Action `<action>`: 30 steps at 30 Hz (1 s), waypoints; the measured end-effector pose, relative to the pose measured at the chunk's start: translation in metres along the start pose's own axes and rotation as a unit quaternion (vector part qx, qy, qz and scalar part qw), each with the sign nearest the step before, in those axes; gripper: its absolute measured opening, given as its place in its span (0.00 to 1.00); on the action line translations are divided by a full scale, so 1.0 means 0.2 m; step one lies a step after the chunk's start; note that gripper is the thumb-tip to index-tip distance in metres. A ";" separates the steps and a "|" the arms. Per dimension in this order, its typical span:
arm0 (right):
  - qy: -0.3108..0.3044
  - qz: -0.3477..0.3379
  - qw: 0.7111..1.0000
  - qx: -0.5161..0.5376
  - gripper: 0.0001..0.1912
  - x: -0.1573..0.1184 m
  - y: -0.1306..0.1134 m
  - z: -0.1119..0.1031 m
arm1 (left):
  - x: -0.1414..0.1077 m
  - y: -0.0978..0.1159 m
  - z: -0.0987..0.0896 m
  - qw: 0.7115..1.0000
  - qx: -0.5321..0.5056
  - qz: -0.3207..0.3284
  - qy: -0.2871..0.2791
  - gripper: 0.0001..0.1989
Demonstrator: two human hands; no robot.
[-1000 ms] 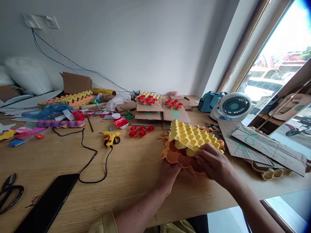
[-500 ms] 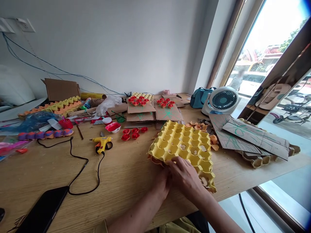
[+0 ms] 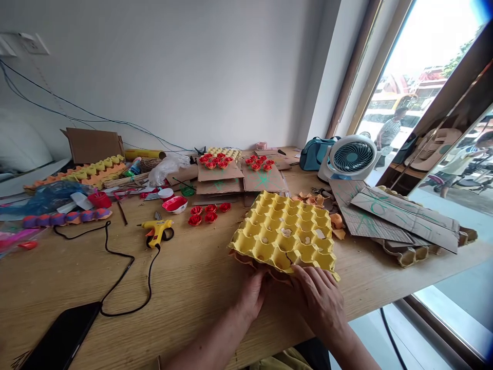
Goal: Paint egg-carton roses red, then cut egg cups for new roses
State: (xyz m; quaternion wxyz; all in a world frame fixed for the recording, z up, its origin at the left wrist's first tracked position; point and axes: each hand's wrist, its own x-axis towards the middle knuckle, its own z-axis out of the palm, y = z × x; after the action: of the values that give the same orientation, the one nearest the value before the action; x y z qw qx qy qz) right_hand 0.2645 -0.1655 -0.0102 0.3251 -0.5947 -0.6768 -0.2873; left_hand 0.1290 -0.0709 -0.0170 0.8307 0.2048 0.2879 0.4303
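A yellow egg tray [image 3: 277, 228] lies in front of me on top of an orange-brown one [image 3: 239, 258]. My left hand [image 3: 252, 297] is closed on the near edge of the yellow tray, its fingertips hidden beneath it. Further right along the same edge, my right hand [image 3: 321, 300] grips the tray with the fingers on top. A dark split shows in the cardboard between my hands. Left of the tray sit several red paper flowers [image 3: 210, 217], and beyond them a yellow glue gun [image 3: 157, 231] with a black cord.
Flat cardboard pieces [image 3: 400, 216] lie on the right, by a white fan [image 3: 352, 156] and a blue bag [image 3: 318, 153]. Cardboard stands with red flowers [image 3: 219, 172] are at the back. A black phone [image 3: 63, 334] lies front left; a red-lined bowl [image 3: 175, 204] sits past the glue gun.
My right hand has moved right along the near edge, away from my left hand. A split in the yellow tray now shows. The view has shifted slightly.
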 end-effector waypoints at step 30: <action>0.000 0.134 0.990 0.037 0.08 0.54 0.38 -0.54 | 0.01 0.05 0.02 0.999 -0.037 -0.025 0.017 0.18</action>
State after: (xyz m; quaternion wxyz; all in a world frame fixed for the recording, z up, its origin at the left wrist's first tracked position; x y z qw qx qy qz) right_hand 0.3417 -0.1718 0.1421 0.3824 -0.6675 -0.6012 -0.2164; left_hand 0.1271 -0.0631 -0.0080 0.8433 0.1590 0.2907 0.4231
